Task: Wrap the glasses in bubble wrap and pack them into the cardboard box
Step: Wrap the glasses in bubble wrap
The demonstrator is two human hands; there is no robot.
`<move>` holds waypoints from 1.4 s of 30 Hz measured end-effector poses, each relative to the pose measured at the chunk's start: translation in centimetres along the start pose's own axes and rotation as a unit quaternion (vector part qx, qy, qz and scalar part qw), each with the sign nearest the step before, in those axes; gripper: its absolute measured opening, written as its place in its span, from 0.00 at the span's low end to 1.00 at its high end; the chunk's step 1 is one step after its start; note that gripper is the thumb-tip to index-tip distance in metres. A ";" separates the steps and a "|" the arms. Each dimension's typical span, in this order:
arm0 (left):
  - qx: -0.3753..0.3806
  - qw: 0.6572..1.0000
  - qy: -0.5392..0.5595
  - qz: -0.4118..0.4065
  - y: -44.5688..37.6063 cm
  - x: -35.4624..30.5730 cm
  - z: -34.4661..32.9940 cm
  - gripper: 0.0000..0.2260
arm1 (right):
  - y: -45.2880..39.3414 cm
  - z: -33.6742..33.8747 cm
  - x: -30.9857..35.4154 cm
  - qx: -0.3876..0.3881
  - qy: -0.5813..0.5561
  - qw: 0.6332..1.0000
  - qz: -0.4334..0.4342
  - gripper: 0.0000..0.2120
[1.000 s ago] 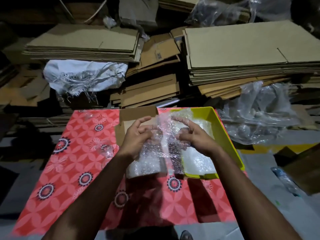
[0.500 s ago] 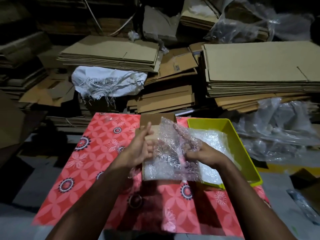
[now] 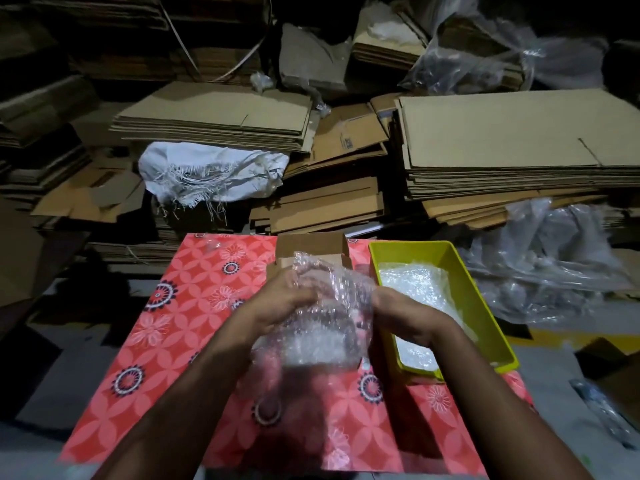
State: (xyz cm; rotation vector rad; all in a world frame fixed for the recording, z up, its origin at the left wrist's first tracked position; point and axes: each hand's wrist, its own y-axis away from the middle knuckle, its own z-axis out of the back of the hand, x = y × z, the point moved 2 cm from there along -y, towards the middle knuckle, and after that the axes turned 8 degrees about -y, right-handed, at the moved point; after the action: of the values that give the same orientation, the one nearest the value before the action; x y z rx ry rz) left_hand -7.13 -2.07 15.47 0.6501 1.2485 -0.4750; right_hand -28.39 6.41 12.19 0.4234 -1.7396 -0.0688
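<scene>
Stacked flattened cardboard (image 3: 512, 133) across upper frame, red floral mat (image 3: 166, 327) below, both hands, left hand (image 3: 280, 303) and right hand (image 3: 403, 315), gripping crumpled bubble wrap (image 3: 325, 327) mid-frame, yellow tray (image 3: 485, 306) to its right, cardboard box (image 3: 311, 245) just behind.

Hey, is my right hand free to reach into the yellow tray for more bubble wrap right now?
Probably not yet: the right hand grips the bubble wrap bundle, though the yellow tray lies unobstructed beside it.
</scene>
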 end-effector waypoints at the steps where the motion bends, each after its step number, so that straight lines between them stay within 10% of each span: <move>1: 0.030 0.999 -0.024 0.003 0.3 0.1 -0.2 0.23 | -0.6 0.0 0.3 -0.042 -0.064 0.997 0.020 0.41; 5: 0.114 0.988 -0.100 0.017 0.5 1.4 -0.4 0.21 | -1.7 -0.6 2.4 -0.173 -0.081 0.975 0.116 0.29; 9: 0.004 1.000 -0.002 0.022 -0.3 1.4 0.1 0.37 | -1.7 -0.6 2.6 -0.152 -0.033 0.974 0.166 0.19; 15: -0.144 0.985 0.050 -0.077 -1.6 -0.7 0.4 0.11 | -0.9 -0.5 3.1 -0.121 -0.004 0.974 0.191 0.20; 21: -0.219 0.962 0.064 -0.151 -2.3 -2.9 0.7 0.12 | -1.4 -0.6 2.2 -0.077 0.065 0.984 0.143 0.26; 28: -0.110 0.984 0.098 -0.104 -2.9 -1.2 2.7 0.33 | -2.2 0.6 6.1 -0.207 0.081 0.933 0.284 0.10; 34: -0.157 0.965 0.025 -0.209 -2.8 -3.4 1.7 0.17 | -1.5 0.9 7.4 -0.198 0.114 0.921 0.315 0.08; 42: -0.073 0.960 0.084 -0.259 -2.7 -4.4 3.3 0.24 | 0.2 -0.5 9.6 -0.161 0.162 0.898 0.377 0.15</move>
State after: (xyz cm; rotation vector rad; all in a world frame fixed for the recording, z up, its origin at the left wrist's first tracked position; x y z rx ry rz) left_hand -7.73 -6.37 19.80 0.2333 1.6052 -0.7617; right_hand -29.43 3.62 21.38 -0.4764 -1.4212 0.2556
